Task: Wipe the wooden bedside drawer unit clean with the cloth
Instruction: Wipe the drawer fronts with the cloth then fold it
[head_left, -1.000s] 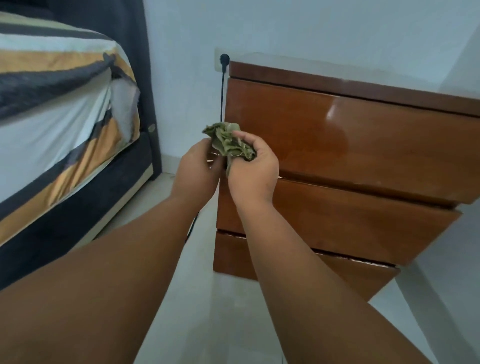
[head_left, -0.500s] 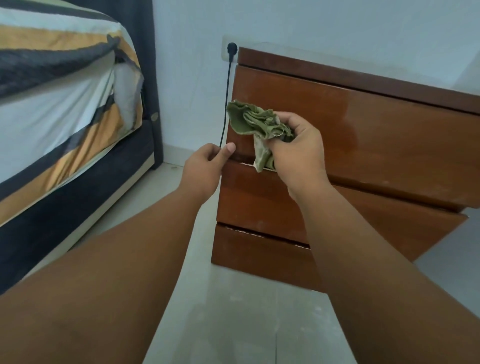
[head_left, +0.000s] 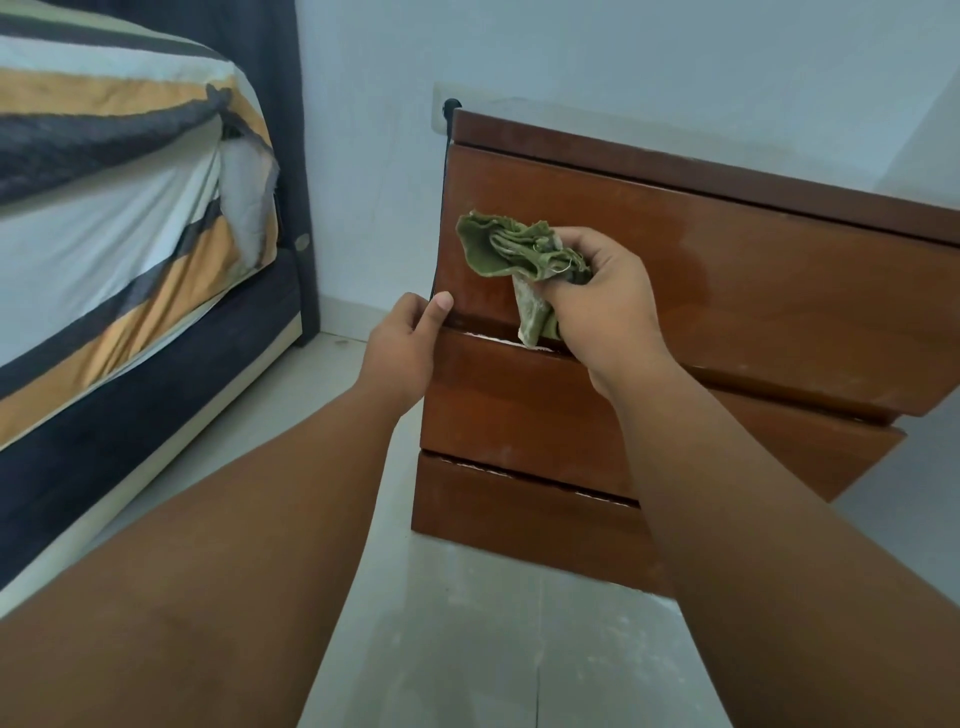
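The wooden bedside drawer unit (head_left: 753, 291) stands against the wall, with three glossy brown drawer fronts. My right hand (head_left: 602, 306) is shut on a crumpled green cloth (head_left: 511, 249) and holds it against the left part of the top drawer front; a tail of cloth hangs down to the gap above the middle drawer. My left hand (head_left: 405, 343) grips the unit's left front corner at the top drawer's lower edge, thumb on the front face. Pale dust lines show along the drawer gaps.
A bed (head_left: 114, 218) with a striped sheet and dark base stands at the left. A black cable (head_left: 441, 208) runs down from a wall socket behind the unit's left side. Pale tiled floor (head_left: 467, 649) lies between bed and unit.
My right hand has carried the cloth from in front of my left hand up and right onto the top drawer front. My left hand let go of the cloth and took the unit's corner.
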